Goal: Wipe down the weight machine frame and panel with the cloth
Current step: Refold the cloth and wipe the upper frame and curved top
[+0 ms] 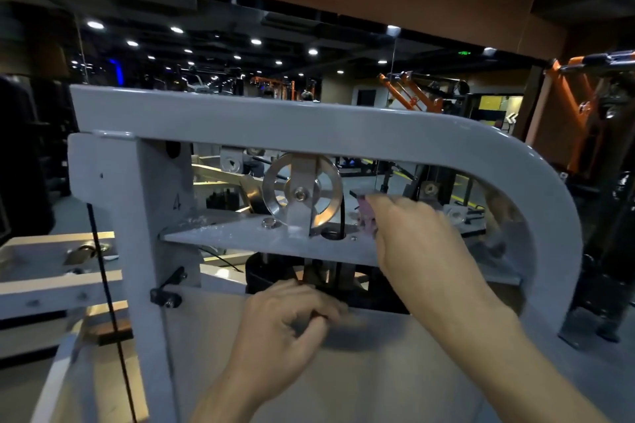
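Frame grey, arching from the left post over to a rounded right corner. Flat panel below, pale and broad, across the bottom. Shelf plate inside the arch, long axis running left to right, dusty at its left end, carrying the pulley. Right hand over the plate's right part, just right of the pulley, fingers curled and pinching the pink cloth, cloth touching the plate. Unwiped stretch lying leftward of those fingers, probably past the pulley bracket. Left hand lower, at the panel's top edge, fingers curled over it; grip itself too blurred to tell.
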{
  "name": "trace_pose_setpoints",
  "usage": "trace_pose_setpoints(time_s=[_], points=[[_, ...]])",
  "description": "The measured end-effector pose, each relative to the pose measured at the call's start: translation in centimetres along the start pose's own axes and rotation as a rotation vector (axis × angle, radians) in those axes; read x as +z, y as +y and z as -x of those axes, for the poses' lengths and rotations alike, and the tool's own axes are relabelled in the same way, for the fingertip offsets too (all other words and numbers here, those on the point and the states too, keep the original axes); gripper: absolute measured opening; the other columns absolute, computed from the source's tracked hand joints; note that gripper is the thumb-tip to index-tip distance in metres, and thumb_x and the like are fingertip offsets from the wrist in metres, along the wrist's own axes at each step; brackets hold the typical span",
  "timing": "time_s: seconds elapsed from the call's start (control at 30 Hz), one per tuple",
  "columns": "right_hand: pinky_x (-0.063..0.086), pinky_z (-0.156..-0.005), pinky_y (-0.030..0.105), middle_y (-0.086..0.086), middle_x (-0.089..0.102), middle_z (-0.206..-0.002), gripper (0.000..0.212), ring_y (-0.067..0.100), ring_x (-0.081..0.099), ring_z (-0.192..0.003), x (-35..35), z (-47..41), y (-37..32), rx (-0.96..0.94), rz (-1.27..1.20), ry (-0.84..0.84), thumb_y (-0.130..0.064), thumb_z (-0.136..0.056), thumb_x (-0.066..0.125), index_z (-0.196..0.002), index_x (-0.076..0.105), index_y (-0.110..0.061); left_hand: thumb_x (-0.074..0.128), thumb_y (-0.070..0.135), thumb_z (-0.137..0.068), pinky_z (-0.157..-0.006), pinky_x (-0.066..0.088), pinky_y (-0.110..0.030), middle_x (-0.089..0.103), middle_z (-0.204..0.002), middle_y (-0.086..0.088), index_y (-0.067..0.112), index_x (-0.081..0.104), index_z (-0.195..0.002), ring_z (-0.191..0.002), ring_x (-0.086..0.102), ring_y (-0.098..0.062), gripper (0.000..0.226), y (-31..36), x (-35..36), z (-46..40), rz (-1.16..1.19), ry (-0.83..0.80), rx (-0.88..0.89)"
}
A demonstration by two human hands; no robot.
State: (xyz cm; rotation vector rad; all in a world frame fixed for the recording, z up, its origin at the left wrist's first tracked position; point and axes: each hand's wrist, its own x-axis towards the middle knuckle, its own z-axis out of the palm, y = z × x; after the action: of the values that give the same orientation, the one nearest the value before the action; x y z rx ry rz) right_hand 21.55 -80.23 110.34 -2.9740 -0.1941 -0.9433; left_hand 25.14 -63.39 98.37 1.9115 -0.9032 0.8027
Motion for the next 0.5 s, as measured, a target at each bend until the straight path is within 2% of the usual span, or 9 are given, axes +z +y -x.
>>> trace_pose_setpoints(time_s=[0.07,0.17,0.23,0.3,0.4,0.5], points=[[0.038,-0.068,0.034,-0.004,0.043,-0.081,0.033,0.03,0.06,-0.09,1.0,-2.1,0.0,0.059,0.048,-0.149,0.008,-0.086,0.058,-0.104,0.051,-0.019,0.057,0.014,-0.074,-0.077,0.052,-0.024,0.074,-0.09,0.027,0.023,0.073,-0.072,-0.084,0.071,0.002,0.018,0.1,0.1,0.1,0.016,0.003,-0.006],[0.042,-0.074,0.033,0.01,0.055,-0.117,0.037,0.03,0.055,-0.097,2.6,-5.3,0.2,0.103,0.086,-0.467,-0.003,-0.087,0.069,-0.12,0.057,-0.015,0.058,0.014,-0.075,-0.078,0.052,-0.024,0.074,-0.088,0.026,0.024,0.074,-0.071,-0.084,0.072,0.0,0.019,0.2,0.1,0.0,0.032,0.013,-0.026],[0.043,-0.068,0.027,0.011,0.056,-0.12,0.024,0.025,0.058,-0.091,2.9,-6.9,0.4,0.075,-0.005,-0.481,-0.002,-0.092,0.06,-0.111,0.062,-0.017,0.058,0.016,-0.075,-0.078,0.053,-0.025,0.074,-0.087,0.026,0.025,0.074,-0.072,-0.084,0.072,-0.001,0.019,0.3,0.2,0.0,0.026,0.017,-0.041],[0.038,-0.056,0.022,0.007,0.057,-0.106,0.03,0.018,0.053,-0.073,2.8,-7.4,0.6,0.081,-0.12,-0.457,0.006,-0.092,0.049,-0.089,0.063,-0.021,0.058,0.016,-0.075,-0.079,0.053,-0.027,0.074,-0.087,0.026,0.025,0.075,-0.072,-0.084,0.072,-0.002,0.019,0.4,0.2,0.0,0.028,0.016,-0.057],[0.044,-0.065,0.024,0.003,0.063,-0.106,0.033,0.021,0.059,-0.086,3.1,-7.5,0.7,0.101,-0.384,-0.4,0.003,-0.094,0.047,-0.1,0.07,-0.019,0.059,0.016,-0.075,-0.08,0.054,-0.027,0.074,-0.086,0.026,0.026,0.076,-0.072,-0.084,0.072,-0.003,0.021,0.6,0.2,-0.1,0.034,0.021,-0.074],[0.046,-0.059,0.026,0.002,0.067,-0.097,0.03,0.021,0.063,-0.084,3.7,-7.2,0.7,0.13,-0.567,-0.374,0.002,-0.092,0.049,-0.095,0.068,-0.021,0.058,0.015,-0.075,-0.081,0.054,-0.029,0.074,-0.085,0.025,0.024,0.077,-0.071,-0.083,0.072,-0.001,0.021,0.7,0.4,-0.2,0.03,0.029,-0.087]])
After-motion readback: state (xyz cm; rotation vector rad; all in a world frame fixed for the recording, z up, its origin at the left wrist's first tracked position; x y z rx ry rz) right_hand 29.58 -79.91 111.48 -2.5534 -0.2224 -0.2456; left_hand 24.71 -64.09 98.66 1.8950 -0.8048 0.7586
